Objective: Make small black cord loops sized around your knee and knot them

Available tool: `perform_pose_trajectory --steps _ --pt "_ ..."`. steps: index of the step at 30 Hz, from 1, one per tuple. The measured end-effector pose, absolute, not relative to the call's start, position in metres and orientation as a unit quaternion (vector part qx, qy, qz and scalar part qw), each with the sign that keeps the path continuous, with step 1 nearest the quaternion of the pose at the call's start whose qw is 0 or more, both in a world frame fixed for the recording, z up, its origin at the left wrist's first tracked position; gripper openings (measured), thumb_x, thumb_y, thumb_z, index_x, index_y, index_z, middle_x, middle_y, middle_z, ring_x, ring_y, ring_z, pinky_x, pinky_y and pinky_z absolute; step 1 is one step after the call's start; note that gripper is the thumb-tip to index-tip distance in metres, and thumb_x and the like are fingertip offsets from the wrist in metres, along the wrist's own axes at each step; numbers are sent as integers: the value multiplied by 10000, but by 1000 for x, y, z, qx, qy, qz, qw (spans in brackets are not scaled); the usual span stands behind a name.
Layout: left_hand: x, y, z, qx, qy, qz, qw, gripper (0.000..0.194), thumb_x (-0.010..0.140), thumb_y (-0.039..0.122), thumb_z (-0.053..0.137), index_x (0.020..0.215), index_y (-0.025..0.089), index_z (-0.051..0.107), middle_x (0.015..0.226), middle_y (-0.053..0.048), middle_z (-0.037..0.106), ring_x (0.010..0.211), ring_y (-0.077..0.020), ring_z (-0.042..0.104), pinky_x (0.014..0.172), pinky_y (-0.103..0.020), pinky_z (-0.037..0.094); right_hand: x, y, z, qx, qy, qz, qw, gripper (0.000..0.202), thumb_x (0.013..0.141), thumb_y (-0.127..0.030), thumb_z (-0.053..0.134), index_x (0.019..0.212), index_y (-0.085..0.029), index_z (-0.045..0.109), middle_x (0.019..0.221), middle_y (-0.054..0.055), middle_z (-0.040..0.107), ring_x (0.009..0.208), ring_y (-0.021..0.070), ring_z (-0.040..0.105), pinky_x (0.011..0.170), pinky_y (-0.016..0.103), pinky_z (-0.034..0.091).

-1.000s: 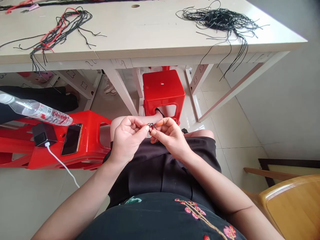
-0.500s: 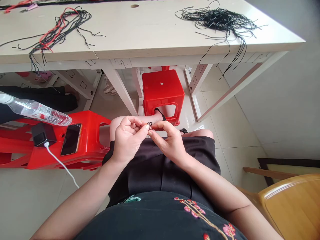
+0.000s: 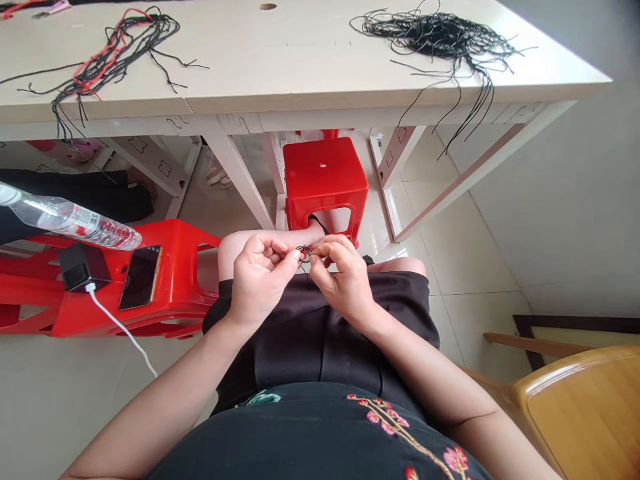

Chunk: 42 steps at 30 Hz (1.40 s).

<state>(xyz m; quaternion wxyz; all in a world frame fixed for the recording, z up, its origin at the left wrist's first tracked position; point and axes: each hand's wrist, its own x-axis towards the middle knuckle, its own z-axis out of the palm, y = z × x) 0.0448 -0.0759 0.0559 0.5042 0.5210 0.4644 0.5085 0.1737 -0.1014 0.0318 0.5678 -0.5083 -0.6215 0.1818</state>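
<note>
Above my lap, a small looped black cord [image 3: 305, 252] spans the short gap between my fingertips. My left hand [image 3: 263, 280] pinches one side of it between thumb and forefinger. On the other side, my right hand [image 3: 344, 280] has thumb and fingers closed on the cord. A thin end hangs down below the loops. On the table lie a tangled heap of black cords [image 3: 435, 35], its ends hanging over the front edge, and a bundle of black braided cords [image 3: 123, 57] with a red cord [image 3: 107, 63] through it.
A red stool [image 3: 325, 167] stands under the table [image 3: 280, 67]. To the left, another red stool [image 3: 175, 247] bears a phone [image 3: 141, 277], a black cube [image 3: 83, 268] with a white cable, and a plastic bottle [image 3: 85, 220]. A wooden chair [image 3: 585, 407] is at the lower right.
My right hand has moved slightly right, away from my left fingertips. The black cord's loops now show wider between the hands. The view has shifted slightly.
</note>
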Motion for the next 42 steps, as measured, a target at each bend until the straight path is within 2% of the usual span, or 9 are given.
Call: perform_pose_trajectory --steps 6,10,15,18,21,25,33,37,42 --pt "44 -72 55 522 475 516 486 229 672 184 717 738 191 497 712 23 618 672 -120 671 648 -243 555 175 -110 36 -496 -486 474 541 148 832 -322 520 749 -202 502 573 -39 516 498 89 478 491 226 415" --pt "43 -71 53 530 475 515 478 213 678 183 709 731 188 503 712 27 606 653 -109 657 621 -227 539 179 -109 34 -487 -463 456 584 164 789 -330 587 734 -185 535 720 -4 561 570 80 491 526 223 425" --pt "45 -72 53 542 476 515 463 205 676 166 706 728 186 509 717 28 598 622 -91 621 634 -233 531 180 -110 39 -453 -397 559 570 191 817 -366 576 763 -195 514 579 -46 549 432 58 429 435 202 379" --pt "46 -72 52 545 479 516 456 199 679 161 701 724 185 508 713 26 593 633 -93 621 637 -229 527 180 -110 41 -436 -351 588 584 201 784 -357 613 783 -201 486 673 -35 618 410 39 409 405 192 367" --pt "45 -71 52 549 482 513 450 203 680 167 699 715 185 500 715 25 592 638 -101 630 635 -236 528 184 -108 39 -466 -366 564 575 187 747 -310 641 829 -198 514 709 -28 628 445 49 441 418 195 389" --pt "44 -71 51 561 485 507 438 196 685 170 685 720 188 492 703 27 587 657 -116 650 634 -241 530 191 -107 33 -549 -507 415 520 161 780 -232 581 925 -173 620 767 15 657 575 91 543 555 238 464" --pt "45 -70 50 574 489 505 420 197 673 162 680 712 191 489 683 36 574 623 -106 633 614 -238 534 194 -107 31 -561 -629 264 470 107 832 -160 480 812 -175 583 806 45 640 736 147 582 672 275 482" --pt "46 -70 49 582 489 503 411 190 678 163 677 713 191 492 685 36 575 616 -103 626 610 -239 533 192 -109 33 -559 -610 269 493 97 851 -182 453 827 -180 548 836 52 603 779 153 572 673 273 474" --pt "47 -70 48 595 489 505 389 175 680 152 669 718 190 503 681 35 576 623 -100 621 604 -231 533 193 -112 38 -572 -540 371 493 97 833 -237 503 867 -177 571 790 27 623 634 115 539 612 257 450"
